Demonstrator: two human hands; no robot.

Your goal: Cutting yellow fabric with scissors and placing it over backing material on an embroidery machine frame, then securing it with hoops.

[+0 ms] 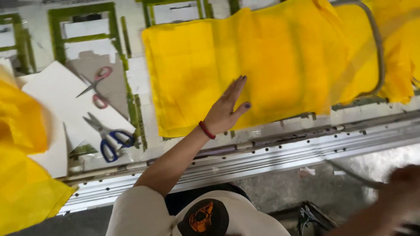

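At the far left I saw a loose heap of yellow cloth [22,183] spilling over the counter's [262,150] front rail, blurred at the edge of view. Just right of it lay white card sheets [57,98], and on them two pairs of scissors: a pink-handled pair [96,83] farther back, blades pointing left, and a blue-handled pair [107,137] nearer the front edge. Green tape lines [83,13] framed rectangles on the counter behind them.

Next came the left arm, reaching up from a cream sleeve [140,209], with a red band [207,130] at the wrist. The left hand [225,109] lay flat on the fabric [245,65], a broad yellow sheet spread across the middle of the counter. Its grip was fully apart: fingers straight and pressed together, thumb splayed to the right, palm down on the cloth near its front hem, holding nothing, only pressing.

Farther right the fabric ran on in folds toward the back corner, with a grey cord [378,48] curving over it.

At the bottom right, below the counter, the right hand [400,188] showed as a dark blur. I could not tell whether its grip was apart or closed, or whether it touched anything.
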